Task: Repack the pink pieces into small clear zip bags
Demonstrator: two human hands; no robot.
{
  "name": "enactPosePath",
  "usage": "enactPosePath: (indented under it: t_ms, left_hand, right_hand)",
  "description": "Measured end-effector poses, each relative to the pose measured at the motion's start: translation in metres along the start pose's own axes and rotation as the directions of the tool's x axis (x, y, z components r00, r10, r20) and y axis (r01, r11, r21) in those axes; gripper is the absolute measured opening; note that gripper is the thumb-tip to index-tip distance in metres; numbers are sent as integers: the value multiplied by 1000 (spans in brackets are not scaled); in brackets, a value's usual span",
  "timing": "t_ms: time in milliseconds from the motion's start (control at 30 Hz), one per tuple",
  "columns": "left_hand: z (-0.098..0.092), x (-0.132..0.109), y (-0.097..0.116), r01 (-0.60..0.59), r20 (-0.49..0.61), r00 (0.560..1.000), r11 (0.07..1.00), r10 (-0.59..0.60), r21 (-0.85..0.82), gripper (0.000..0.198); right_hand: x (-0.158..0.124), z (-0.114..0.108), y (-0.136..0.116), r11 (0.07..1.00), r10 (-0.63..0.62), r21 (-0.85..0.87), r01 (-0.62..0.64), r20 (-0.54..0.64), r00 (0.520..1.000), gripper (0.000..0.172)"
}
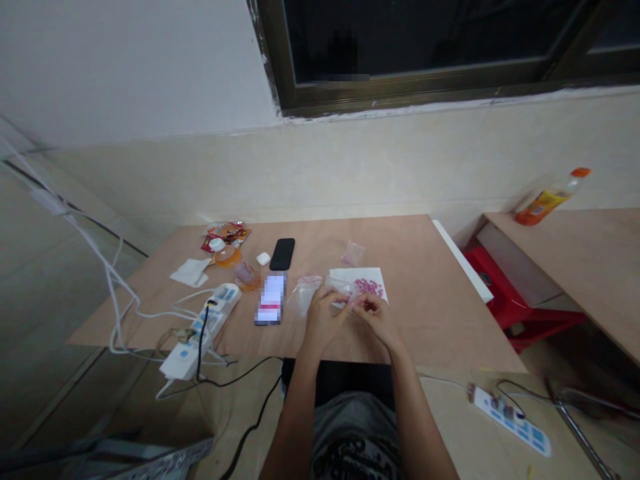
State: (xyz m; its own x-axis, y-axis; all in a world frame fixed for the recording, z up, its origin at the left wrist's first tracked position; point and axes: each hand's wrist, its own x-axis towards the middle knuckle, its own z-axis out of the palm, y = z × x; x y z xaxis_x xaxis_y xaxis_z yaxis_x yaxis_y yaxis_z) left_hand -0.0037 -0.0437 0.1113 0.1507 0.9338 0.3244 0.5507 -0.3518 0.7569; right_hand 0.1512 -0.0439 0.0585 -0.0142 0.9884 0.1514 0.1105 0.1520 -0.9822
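My left hand point(325, 313) and my right hand point(376, 315) meet over the near edge of a wooden table point(425, 293). Both pinch a small clear plastic bag point(344, 289) held between them. Just beyond the hands lies a white sheet of paper point(367, 275) with a heap of small pink beads point(370, 287) on it. Another clear zip bag point(306, 291) lies flat to the left of my left hand. A third small bag point(353, 253) with pink bits sits farther back.
A lit phone point(271, 299), a black phone point(283, 254), a white earbud case point(263, 258), snack wrappers point(226, 235), a tissue point(190, 272) and a white power strip point(200, 330) with cables lie on the left. A red stool point(510, 300), another table with an orange bottle point(550, 197) stand right.
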Motion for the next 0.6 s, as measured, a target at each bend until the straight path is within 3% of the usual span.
enactPosePath:
  t_ms: [300, 433, 600]
  left_hand:
    - [3, -1, 2, -31, 58, 998, 994, 25, 102, 14]
    - [8, -2, 4, -17, 31, 999, 965, 9, 261, 14]
    - [17, -5, 11, 86, -59, 996, 894, -67, 440, 16]
  right_hand:
    - [-4, -2, -11, 996, -25, -83, 30, 64, 998, 23]
    - [-4, 8, -15, 993, -31, -111, 29, -12, 999, 24]
    - [-7, 25, -22, 966, -37, -259, -4, -154, 987, 23]
